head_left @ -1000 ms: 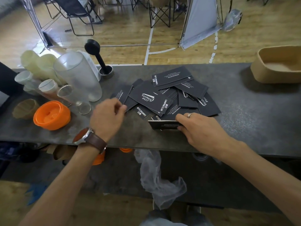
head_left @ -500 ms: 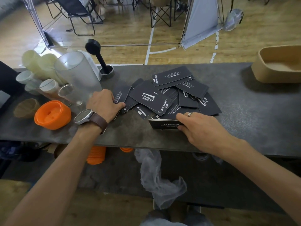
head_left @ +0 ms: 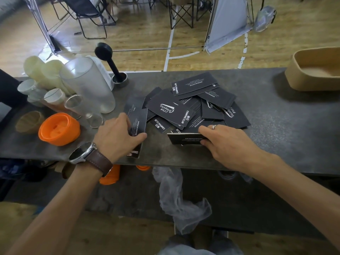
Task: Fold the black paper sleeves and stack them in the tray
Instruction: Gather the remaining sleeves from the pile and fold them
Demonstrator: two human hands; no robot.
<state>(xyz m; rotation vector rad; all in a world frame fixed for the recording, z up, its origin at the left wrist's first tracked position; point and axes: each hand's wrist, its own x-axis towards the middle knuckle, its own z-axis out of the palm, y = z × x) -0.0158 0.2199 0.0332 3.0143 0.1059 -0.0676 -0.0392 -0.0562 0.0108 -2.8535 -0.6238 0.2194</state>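
A person's left hand (head_left: 117, 137), palm down, pinches one black sleeve (head_left: 137, 126) at the pile's left edge on the dark counter (head_left: 276, 129). The right hand (head_left: 226, 144) curls its fingers around a folded sleeve (head_left: 185, 138) near the pile (head_left: 198, 105). The tan tray (head_left: 316, 70) sits far right.

Wood floor (head_left: 147, 43) with white lines (head_left: 170, 43); black folding chairs (head_left: 92, 13) stand behind the dark table (head_left: 276, 126); a grey panel (head_left: 228, 21) leans nearby.

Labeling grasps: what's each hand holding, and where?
Left hand pinches a flat sleeve at its near long edge; right hand grips a folded sleeve by its right end.
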